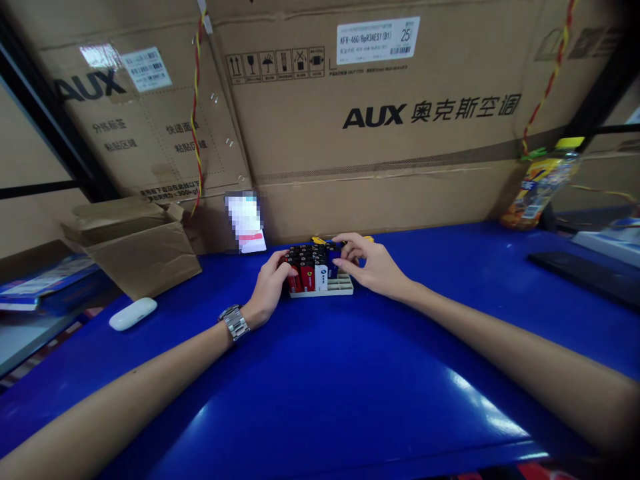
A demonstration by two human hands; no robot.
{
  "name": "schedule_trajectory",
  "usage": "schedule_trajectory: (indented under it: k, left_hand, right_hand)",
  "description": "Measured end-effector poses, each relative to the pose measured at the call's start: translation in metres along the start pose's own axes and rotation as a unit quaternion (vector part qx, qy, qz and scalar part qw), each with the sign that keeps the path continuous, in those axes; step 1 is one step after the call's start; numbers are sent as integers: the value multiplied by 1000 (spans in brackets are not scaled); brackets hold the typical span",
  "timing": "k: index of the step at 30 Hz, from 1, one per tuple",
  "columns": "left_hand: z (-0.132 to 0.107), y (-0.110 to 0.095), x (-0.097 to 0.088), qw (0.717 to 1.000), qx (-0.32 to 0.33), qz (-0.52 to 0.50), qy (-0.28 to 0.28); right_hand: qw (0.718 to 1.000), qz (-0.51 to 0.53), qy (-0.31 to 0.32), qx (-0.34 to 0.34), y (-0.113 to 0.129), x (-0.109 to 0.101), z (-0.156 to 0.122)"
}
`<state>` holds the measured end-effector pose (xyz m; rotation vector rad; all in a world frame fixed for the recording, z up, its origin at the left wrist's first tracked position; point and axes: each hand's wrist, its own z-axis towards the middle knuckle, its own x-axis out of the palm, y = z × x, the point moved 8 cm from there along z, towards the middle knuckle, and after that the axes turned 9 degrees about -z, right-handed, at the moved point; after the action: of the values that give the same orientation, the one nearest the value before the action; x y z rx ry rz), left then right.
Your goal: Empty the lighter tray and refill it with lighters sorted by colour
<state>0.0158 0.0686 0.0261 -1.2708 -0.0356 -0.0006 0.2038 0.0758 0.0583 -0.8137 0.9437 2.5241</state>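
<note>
Several lighters with black tops stand upright in rows in a pale slotted tray (340, 288) on the blue table. At the front are a red lighter (307, 277) with a yellow badge, a white lighter (321, 276) and a blue lighter (333, 262). My left hand (270, 283) is closed around the left end of the group, thumb on the front of the leftmost red lighter (295, 283). At the right end, the bent fingers and thumb of my right hand (367, 263) close on the blue lighter. Slots at the tray's front right hold nothing.
A yellow item (317, 240) lies behind the lighters. A lit phone (246, 223) leans against the large cardboard box (380, 193). An open carton (145, 247) and a white case (133, 314) are left; a drink bottle (537, 187) and dark flat object (580, 273) are right.
</note>
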Motion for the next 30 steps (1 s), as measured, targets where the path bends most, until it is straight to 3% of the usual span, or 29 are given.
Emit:
schedule_trajectory:
  k: [16,30]
  left_hand:
    - [-1,-3,3,1000,16,-7,24]
    - [-2,0,4,999,-4,-4,33]
  right_hand:
    - [992,-98,-59,-61,8,-14,0]
    - [990,-77,-28,-117,15,-9,-2]
